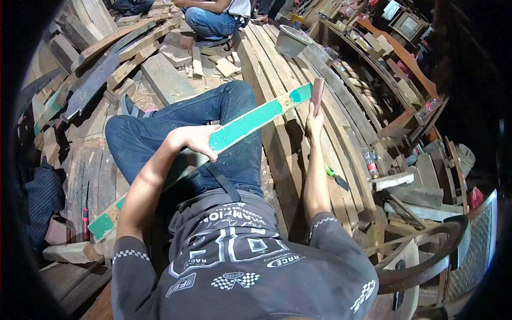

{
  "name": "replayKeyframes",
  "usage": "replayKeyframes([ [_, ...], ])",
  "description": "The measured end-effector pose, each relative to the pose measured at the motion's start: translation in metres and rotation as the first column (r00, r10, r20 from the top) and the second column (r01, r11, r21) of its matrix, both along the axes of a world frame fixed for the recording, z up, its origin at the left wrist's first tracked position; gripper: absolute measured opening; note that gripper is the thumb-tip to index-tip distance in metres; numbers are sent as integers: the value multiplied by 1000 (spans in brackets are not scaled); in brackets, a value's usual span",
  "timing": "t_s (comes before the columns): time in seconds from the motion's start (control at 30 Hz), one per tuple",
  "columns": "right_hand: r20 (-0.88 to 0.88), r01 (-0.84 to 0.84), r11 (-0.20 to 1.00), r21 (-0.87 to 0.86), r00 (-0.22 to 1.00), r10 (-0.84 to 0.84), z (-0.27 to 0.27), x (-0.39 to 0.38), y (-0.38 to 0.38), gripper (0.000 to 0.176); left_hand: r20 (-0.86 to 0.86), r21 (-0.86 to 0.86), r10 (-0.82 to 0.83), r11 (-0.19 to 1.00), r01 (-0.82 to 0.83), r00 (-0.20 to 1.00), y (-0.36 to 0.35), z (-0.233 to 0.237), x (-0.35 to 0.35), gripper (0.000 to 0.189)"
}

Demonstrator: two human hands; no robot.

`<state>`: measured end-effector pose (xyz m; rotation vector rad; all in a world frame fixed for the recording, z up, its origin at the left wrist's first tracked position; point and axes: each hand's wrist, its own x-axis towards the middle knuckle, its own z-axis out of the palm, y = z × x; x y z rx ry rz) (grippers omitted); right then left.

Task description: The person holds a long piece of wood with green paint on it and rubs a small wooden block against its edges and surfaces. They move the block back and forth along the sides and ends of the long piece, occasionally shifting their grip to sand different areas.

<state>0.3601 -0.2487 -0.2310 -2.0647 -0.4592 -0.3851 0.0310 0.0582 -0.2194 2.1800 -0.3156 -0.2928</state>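
A long wooden board [246,127] with patches of green paint slants across my lap, from the lower left to the upper right. My left hand [196,141] is closed around its middle, thumb over the painted face. In my right hand [314,121] is a narrow reddish-brown block [318,95], held upright right at the board's far end. Its exact kind I cannot tell. The board's near end, with another green patch [101,226], reaches past my left arm, which hides part of the board.
Long beams [277,96] lie side by side to my right, with a green-and-black tool [337,177] and a grey bucket [293,41] on them. Wood scraps [176,55] cover the floor ahead. A person in jeans [210,22] crouches beyond. A red-handled screwdriver [85,221] is at left.
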Motion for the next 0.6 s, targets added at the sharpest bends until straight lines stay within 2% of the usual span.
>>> replayKeyframes([
  [0.07, -11, 27, 999, -31, 1000, -27, 4, 13, 5, 55, 59, -19, -25, 999, 26, 998, 7, -5, 2, 96],
  [0.13, 57, -59, 998, 38, 997, 57, -2, -16, 6, 56, 65, -65, -18, 998, 23, 998, 4, -5, -4, 86],
  [0.17, 93, -99, 992, 73, 991, 92, -8, -39, 5, 57, 83, -75, -25, 997, 32, 996, 3, -9, -3, 87],
  [0.23, 292, -65, 996, -68, 953, 82, -28, -92, 4, 58, 122, -88, -36, 995, 47, 992, 6, -17, 1, 90],
  [0.27, 226, -97, 992, -74, 968, 112, -31, -107, -2, 58, 114, 10, -9, 1000, 8, 993, 3, -8, -3, 96],
  [0.3, 159, -132, 988, -85, 977, 144, -32, -115, -4, 58, 124, 39, 5, 999, -10, 992, -3, 1, -8, 100],
  [0.33, 90, -27, 955, -297, 994, 56, -25, -108, -9, 56, 108, 7, 19, 1000, -20, 994, -3, 1, -8, 98],
  [0.37, 228, -124, 983, -137, 962, 153, -28, -94, -6, 56, 89, -30, 31, 999, -28, 996, -3, -1, -7, 97],
  [0.43, 209, 4, 999, -33, 978, 3, -21, -55, 7, 56, 112, 24, 24, 999, -27, 993, 2, -10, -1, 94],
  [0.5, 20, 63, 998, -16, 998, -62, -3, -11, 10, 57, 103, 19, 41, 999, -43, 994, 3, -14, 1, 90],
  [0.57, -263, 83, 991, -101, 959, -108, 6, 30, 7, 58, 96, 26, 33, 999, -36, 995, 5, -9, 0, 88],
  [0.6, 7, 39, 997, 70, 999, -40, -6, 30, 11, 62, 63, -19, 21, 1000, -20, 998, 5, -8, -2, 87],
])
